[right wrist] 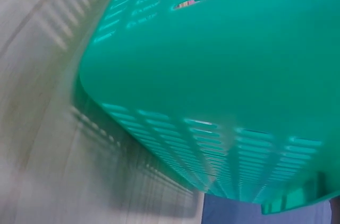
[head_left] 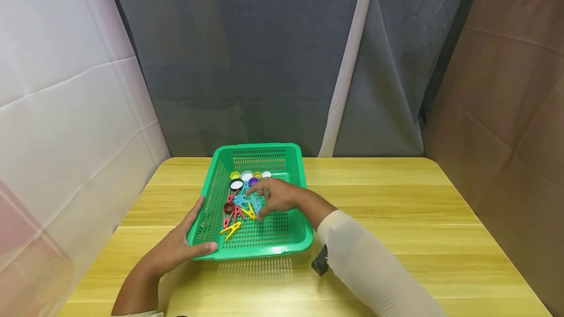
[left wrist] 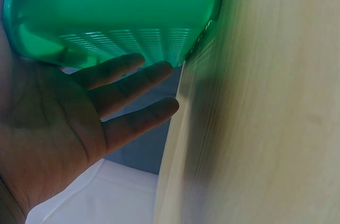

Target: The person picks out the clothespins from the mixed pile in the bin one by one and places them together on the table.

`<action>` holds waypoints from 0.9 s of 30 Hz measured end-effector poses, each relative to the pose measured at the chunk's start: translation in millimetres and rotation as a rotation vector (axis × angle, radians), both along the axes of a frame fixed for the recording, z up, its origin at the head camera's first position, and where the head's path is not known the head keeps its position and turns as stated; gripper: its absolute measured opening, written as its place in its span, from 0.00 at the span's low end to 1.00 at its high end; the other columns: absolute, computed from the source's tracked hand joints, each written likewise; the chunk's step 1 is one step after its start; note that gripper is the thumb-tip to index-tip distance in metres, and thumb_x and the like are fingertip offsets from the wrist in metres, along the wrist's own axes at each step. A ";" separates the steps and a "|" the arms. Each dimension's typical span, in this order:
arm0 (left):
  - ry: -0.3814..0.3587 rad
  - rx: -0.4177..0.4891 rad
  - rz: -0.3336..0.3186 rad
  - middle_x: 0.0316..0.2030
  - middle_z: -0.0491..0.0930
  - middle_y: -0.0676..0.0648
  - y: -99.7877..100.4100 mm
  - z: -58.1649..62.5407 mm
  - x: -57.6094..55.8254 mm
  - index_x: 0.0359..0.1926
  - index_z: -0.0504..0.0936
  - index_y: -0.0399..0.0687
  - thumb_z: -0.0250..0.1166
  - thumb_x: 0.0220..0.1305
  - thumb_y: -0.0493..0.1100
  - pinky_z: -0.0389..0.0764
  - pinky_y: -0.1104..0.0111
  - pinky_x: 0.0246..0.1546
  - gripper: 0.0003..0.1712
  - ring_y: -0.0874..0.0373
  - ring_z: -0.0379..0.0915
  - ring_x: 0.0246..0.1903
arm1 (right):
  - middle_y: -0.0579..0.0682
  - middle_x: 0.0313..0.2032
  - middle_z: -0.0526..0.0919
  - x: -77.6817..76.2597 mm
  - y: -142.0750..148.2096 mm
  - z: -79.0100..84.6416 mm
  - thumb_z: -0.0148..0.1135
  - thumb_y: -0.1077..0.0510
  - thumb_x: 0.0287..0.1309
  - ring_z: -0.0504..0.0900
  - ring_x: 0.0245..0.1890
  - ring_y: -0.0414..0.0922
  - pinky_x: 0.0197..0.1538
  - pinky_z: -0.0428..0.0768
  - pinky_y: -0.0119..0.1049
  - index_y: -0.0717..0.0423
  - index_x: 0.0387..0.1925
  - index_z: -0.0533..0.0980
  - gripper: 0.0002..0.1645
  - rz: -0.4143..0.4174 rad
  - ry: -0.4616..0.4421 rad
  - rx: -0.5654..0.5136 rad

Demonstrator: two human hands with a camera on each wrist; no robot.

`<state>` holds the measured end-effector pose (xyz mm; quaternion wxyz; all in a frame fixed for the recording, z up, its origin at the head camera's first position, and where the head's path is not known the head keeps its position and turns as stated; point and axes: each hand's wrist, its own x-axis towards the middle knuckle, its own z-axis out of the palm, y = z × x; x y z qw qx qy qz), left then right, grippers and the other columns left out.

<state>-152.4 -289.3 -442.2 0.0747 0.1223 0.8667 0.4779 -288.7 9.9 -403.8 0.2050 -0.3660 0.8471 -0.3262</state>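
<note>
- While left hand (head_left: 175, 247) holds the basket (head_left: 264, 252) corner, right grip (head_left: 278, 194) is wide over the clothespins (head_left: 240, 200).
- Judgement: steady basket, light touch should part overlapping clothespins best.

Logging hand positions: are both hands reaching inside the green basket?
No, only the right hand reaches inside; the left hand touches the basket at its near left corner.

a booth-like space: cloth walls (head_left: 242, 62) around a wooden table (head_left: 374, 199)
</note>
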 end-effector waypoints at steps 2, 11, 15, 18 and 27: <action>-0.003 0.005 0.000 0.86 0.41 0.26 0.1 0.0 0.0 0.90 0.29 0.58 0.77 0.67 0.47 0.66 0.25 0.70 0.72 0.22 0.54 0.79 | 0.54 0.58 0.78 1.9 1.3 2.0 0.83 0.56 0.59 0.74 0.38 0.41 0.43 0.77 0.35 0.50 0.74 0.78 0.43 0.003 0.003 0.005; 0.007 0.004 0.003 0.86 0.42 0.25 0.6 1.2 0.7 0.90 0.29 0.58 0.77 0.67 0.46 0.66 0.26 0.70 0.72 0.22 0.55 0.79 | 0.53 0.57 0.76 6.7 13.8 8.4 0.81 0.52 0.61 0.73 0.53 0.53 0.46 0.76 0.36 0.48 0.74 0.78 0.41 0.004 0.016 -0.068; 0.003 -0.002 0.003 0.86 0.41 0.25 0.2 0.6 1.0 0.90 0.29 0.59 0.77 0.67 0.47 0.67 0.25 0.69 0.72 0.21 0.55 0.79 | 0.58 0.56 0.76 9.2 22.2 12.1 0.82 0.55 0.58 0.72 0.53 0.57 0.47 0.78 0.35 0.50 0.72 0.80 0.40 -0.004 -0.005 -0.170; -0.001 0.003 0.000 0.86 0.40 0.25 0.1 0.7 0.9 0.90 0.29 0.60 0.77 0.67 0.47 0.67 0.26 0.69 0.72 0.21 0.55 0.79 | 0.59 0.59 0.78 10.8 28.8 14.9 0.83 0.57 0.56 0.73 0.52 0.52 0.55 0.81 0.41 0.50 0.71 0.81 0.40 -0.016 -0.005 -0.220; -0.005 0.017 -0.007 0.87 0.39 0.25 -1.8 1.4 -0.1 0.90 0.29 0.61 0.76 0.67 0.47 0.66 0.25 0.70 0.72 0.21 0.54 0.79 | 0.55 0.64 0.77 16.2 45.5 20.2 0.84 0.60 0.50 0.73 0.65 0.48 0.70 0.76 0.60 0.50 0.69 0.83 0.41 -0.055 0.046 -0.275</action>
